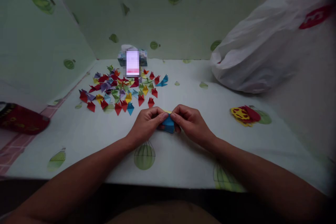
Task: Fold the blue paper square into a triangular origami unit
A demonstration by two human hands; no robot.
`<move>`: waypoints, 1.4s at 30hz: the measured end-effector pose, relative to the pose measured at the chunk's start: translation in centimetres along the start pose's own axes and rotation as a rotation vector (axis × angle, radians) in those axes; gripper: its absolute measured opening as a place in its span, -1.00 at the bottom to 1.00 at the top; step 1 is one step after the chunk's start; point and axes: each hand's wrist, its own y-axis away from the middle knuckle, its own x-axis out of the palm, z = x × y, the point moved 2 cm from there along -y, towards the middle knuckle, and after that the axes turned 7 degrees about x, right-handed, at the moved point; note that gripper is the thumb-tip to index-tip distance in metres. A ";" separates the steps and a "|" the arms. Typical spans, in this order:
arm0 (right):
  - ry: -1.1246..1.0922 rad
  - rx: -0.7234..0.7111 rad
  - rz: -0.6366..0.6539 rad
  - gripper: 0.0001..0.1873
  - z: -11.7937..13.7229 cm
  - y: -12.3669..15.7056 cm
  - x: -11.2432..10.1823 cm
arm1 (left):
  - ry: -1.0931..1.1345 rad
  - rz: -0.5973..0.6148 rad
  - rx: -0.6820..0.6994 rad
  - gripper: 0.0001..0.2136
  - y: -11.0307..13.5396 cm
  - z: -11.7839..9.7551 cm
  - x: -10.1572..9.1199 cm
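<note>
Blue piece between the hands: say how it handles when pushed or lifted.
The blue piece looks like thin folded paper: probably light and easily creased. Left hand and right hand pinch it with fingertips, so a light grip likely suffices. Flat-sided, it should slide, not roll.

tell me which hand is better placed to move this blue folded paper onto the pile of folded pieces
Left, most likely. Both hands pinch the blue folded paper, but the pile of folded pieces lies ahead, nearer the left hand; the right hand would have to reach across.
</note>
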 end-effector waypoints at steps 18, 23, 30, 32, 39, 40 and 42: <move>0.064 -0.084 -0.079 -0.70 0.0 0.2 -0.1 | 0.031 0.079 -0.086 -0.68 0.1 0.0 0.4; 0.007 -0.076 0.025 -0.69 -0.1 0.0 -0.1 | -0.029 0.063 -0.029 -0.69 0.2 -0.1 0.4; 0.131 -0.112 0.010 -0.73 -0.1 0.1 -0.2 | -0.205 0.144 0.058 -0.73 0.2 -0.4 -0.1; 0.138 -0.123 0.005 -0.73 0.0 0.2 -0.2 | -0.292 0.152 0.089 -0.71 0.2 -0.5 -0.3; 0.106 -0.137 0.045 -0.75 0.0 0.2 -0.4 | -0.512 0.126 0.301 -0.70 0.4 -0.7 -0.2; 0.099 -0.148 0.050 -0.75 -0.1 0.2 -0.5 | -0.514 0.128 0.326 -0.70 0.4 -0.7 -0.2; 0.088 -0.157 0.056 -0.75 -0.1 0.2 -0.5 | -0.504 0.136 0.350 -0.72 0.6 -0.7 -0.1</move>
